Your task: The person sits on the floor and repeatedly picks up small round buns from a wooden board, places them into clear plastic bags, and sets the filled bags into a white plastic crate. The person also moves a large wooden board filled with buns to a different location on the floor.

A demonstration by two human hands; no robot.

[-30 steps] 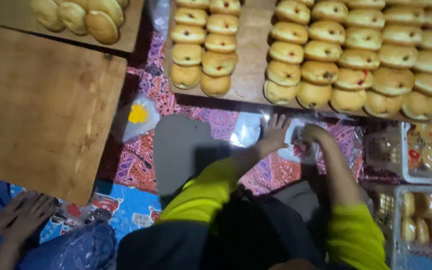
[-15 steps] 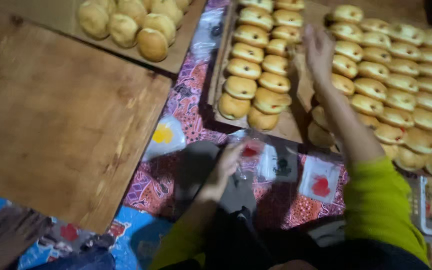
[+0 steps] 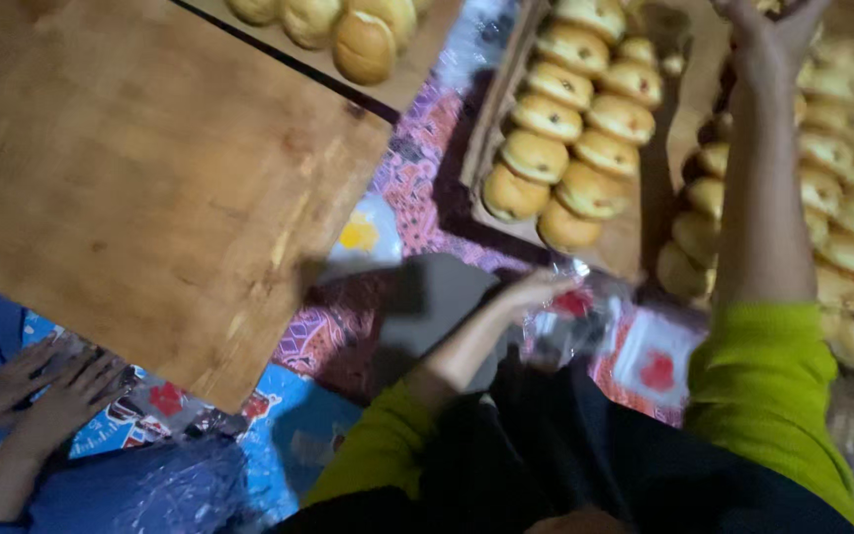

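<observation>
The bare wooden board [image 3: 140, 188] is occupying the left of the patterned cloth [image 3: 417, 178]; no buns are lying on it. The long tray [image 3: 635, 252] at the right is carrying rows of golden buns [image 3: 585, 188], apparently still unpacked. The right hand [image 3: 768, 44] is reaching to the tray's far edge, fingers spread above the buns; any contact cannot be told. The left hand [image 3: 536, 294] is resting, fingers curled together, on a clear plastic bag [image 3: 575, 321] just off the tray's near edge. Another person's hands [image 3: 46, 381] are lying beside the board's near corner
</observation>
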